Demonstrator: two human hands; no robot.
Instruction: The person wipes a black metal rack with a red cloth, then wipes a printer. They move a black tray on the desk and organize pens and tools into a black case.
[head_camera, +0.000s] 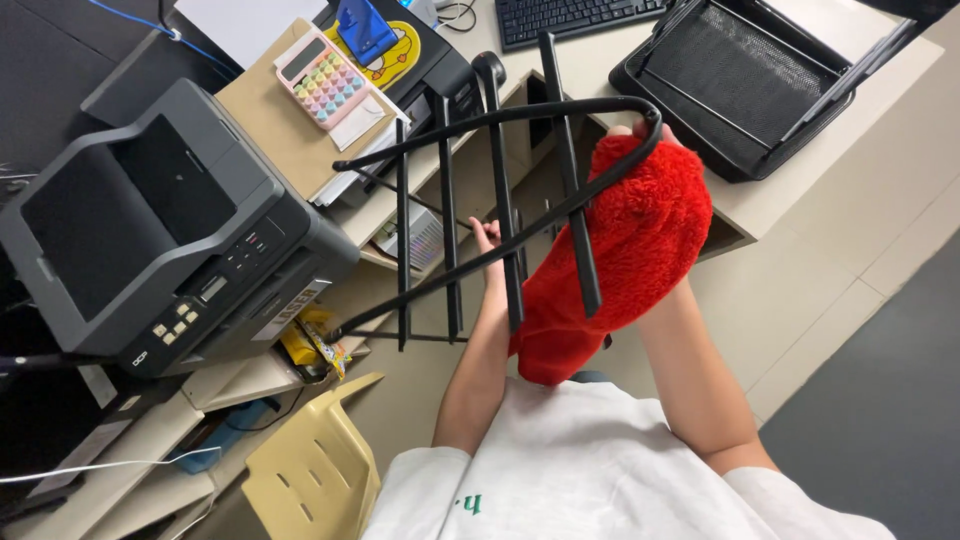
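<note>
Hands: left (489, 238) grips black metal rack (500, 200) bar, right (640, 135) clutches fluffy red cloth (620, 250) w/ curved rim.

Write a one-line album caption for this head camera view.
Seen from above, two hands lift a black metal rack, one wiping it with a fluffy red cloth, beside a grey printer.

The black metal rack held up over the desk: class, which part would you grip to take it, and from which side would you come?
Probably the curved top rail of the black metal rack, from its near open side. That round bar is bare along its left stretch, while a red fluffy cloth covers the right end, where the right hand is. The left hand already grips a lower bar.
</note>
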